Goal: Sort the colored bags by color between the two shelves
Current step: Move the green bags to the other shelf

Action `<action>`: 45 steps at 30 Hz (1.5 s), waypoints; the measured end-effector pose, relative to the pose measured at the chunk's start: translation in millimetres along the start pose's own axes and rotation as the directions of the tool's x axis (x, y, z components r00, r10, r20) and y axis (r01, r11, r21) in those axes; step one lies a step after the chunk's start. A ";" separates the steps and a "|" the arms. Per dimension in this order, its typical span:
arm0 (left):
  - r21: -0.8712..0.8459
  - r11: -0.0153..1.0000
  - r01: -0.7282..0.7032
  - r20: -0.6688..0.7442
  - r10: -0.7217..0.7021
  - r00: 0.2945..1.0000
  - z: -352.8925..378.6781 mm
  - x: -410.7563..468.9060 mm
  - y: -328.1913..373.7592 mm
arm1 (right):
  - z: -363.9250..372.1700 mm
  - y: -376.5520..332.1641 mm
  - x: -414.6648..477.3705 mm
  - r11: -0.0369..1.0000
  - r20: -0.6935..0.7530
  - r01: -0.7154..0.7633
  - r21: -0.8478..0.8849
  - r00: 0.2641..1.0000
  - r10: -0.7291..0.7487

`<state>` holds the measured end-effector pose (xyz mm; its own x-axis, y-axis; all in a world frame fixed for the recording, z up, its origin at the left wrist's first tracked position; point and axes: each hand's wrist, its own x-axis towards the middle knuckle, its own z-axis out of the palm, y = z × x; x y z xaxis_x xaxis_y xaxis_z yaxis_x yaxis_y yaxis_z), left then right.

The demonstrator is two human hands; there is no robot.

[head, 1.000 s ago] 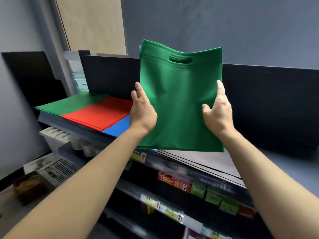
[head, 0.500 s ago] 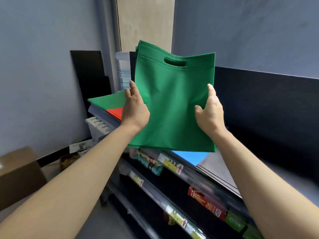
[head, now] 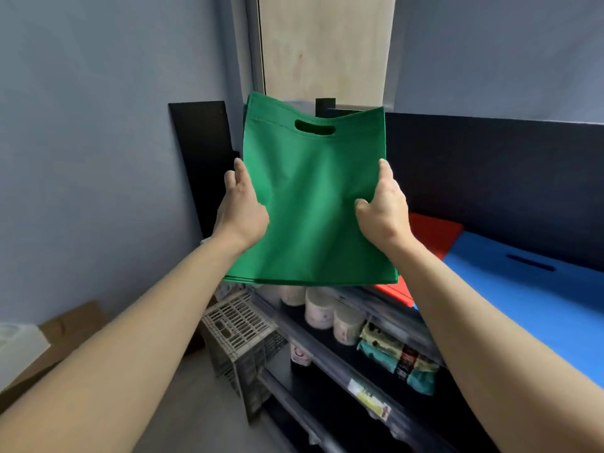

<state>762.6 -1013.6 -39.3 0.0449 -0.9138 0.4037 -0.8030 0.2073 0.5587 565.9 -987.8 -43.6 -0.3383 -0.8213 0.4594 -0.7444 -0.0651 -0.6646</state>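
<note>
I see the green bags [head: 313, 197] held up at the centre of the frame, a thin stack of them with several edges showing along the bottom and the upper left corner; the cut-out handle slot sits near the top edge, and the stack hangs roughly upright, its lower edge tipped toward me. My left hand [head: 243, 207] grips the stack's left edge at mid height; the thumb lies on the near face and the other fingers go behind the fabric, so I cannot tell how they are spread. My right hand [head: 384, 210] pinches the right edge at about the same height; its thumb presses the front face, the forefinger runs straight up along the edge, and the rest are hidden behind.

At the right of the frame, on the top of the shelf [head: 376, 312], a red bag [head: 431, 233] lies flat just beside the green stack's right side; a blue bag [head: 523, 289] lies flat to the right of the red one, its handle slot visible. Below, in the lower middle of the frame, the shelf holds pale rolls [head: 322, 310] and coloured packets [head: 398, 358]; a grey plastic crate [head: 242, 338] stands to the left of it, touching the shelf's end.
</note>
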 end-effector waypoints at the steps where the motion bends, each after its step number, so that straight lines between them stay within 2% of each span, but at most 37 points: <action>1: 0.007 1.000 0.002 0.011 -0.002 1.000 -1.4 12.2 -10.2 | 12.4 -6.0 7.0 1.000 0.002 -0.012 -0.004 1.000 0.012; 12: 0.018 0.998 -0.057 0.022 0.057 0.998 30.8 124.3 -60.2 | 94.4 -12.1 94.0 0.994 -0.015 -0.106 -0.015 0.994 0.105; 18: -0.002 0.995 -0.097 0.042 0.097 0.994 50.8 186.5 -70.4 | 113.9 -8.5 148.6 0.981 0.055 -0.193 -0.012 0.980 0.193; 23: -0.024 0.990 -0.140 0.103 0.142 0.984 73.8 231.6 -80.9 | 127.6 -8.7 177.3 0.970 0.046 -0.232 -0.066 0.971 0.235; 26: -0.028 0.981 -0.194 0.158 0.196 0.968 92.1 257.8 -87.7 | 138.7 -9.4 185.6 0.952 -0.007 -0.281 -0.119 0.959 0.282; 31: -0.015 0.959 -0.284 0.288 0.276 0.917 118.3 297.4 -113.8 | 170.6 -17.2 182.2 0.912 -0.070 -0.369 -0.178 0.929 0.362; 38: -0.144 0.916 -0.375 0.422 0.400 0.814 141.0 326.5 -137.9 | 205.4 -22.2 172.2 0.801 -0.148 -0.537 -0.264 0.843 0.517; 42: -0.193 0.915 -0.354 0.552 0.400 0.731 156.0 332.6 -147.7 | 215.6 -15.9 160.9 0.699 -0.150 -0.626 -0.346 0.772 0.617; 45: -0.194 0.930 -0.314 0.612 0.364 0.702 162.5 332.8 -150.8 | 216.2 -10.2 153.0 0.625 -0.126 -0.630 -0.461 0.743 0.657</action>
<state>802.0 -1405.7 -106.9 -0.6247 -0.7797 0.0436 -0.6456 0.5471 0.5328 646.2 -1235.3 -93.9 -0.8127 -0.5823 -0.0211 -0.5174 0.7379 -0.4334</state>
